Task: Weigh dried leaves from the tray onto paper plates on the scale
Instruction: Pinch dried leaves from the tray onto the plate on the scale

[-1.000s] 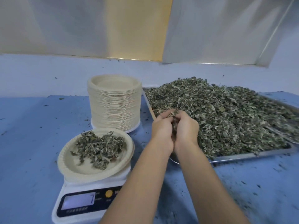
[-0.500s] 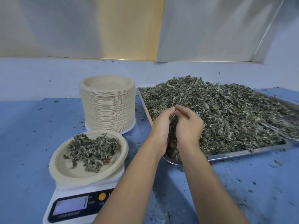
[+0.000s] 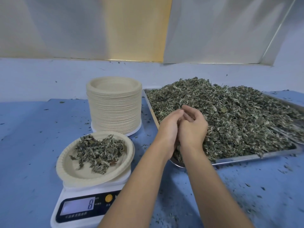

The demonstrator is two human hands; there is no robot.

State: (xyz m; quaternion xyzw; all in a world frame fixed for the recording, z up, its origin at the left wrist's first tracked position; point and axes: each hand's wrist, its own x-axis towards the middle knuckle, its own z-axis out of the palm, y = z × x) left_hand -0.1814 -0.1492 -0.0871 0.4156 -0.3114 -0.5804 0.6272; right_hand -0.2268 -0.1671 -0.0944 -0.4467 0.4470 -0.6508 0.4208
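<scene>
A metal tray heaped with dried green leaves sits right of centre. My left hand and my right hand are pressed together over the tray's near left corner, cupped around a clump of leaves that shows between the palms. A white digital scale stands at the lower left, its display reading 8. On it rests a beige paper plate with a small pile of dried leaves.
A tall stack of beige paper plates stands behind the scale, left of the tray. The blue table is sprinkled with leaf crumbs, mostly at the right front. A pale wall rises behind.
The scale reading went from 7 to 8. My hands stayed together over the tray's near left corner, their fingers shifting around the leaves. The view shifted slightly.
</scene>
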